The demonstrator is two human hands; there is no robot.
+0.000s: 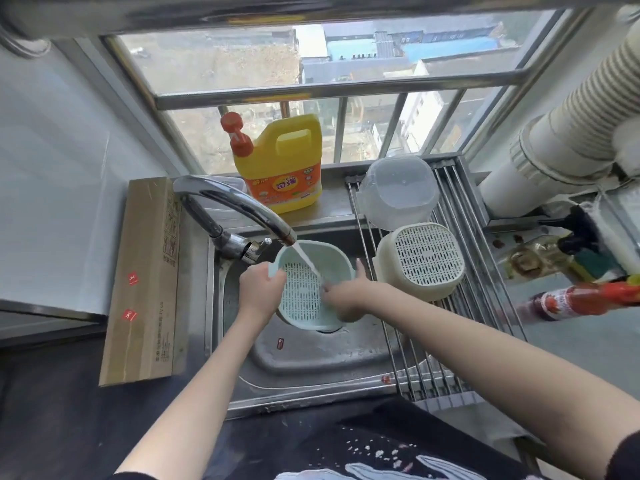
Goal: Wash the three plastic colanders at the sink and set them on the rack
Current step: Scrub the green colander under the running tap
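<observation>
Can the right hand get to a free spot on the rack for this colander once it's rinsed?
Probably yes. The right hand is beside the rack, whose near bars are bare; the cream colander and clear bowl fill only the far part. Nothing stands between.

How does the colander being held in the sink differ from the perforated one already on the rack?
The pale blue-green colander is held by both hands over the sink, inside facing up under running water; the cream colander lies upside down on the rack, untouched. The blue-green one is getting wet; the cream one sits clear of the stream. Both are rounded-square plastic with slotted bases.
</observation>
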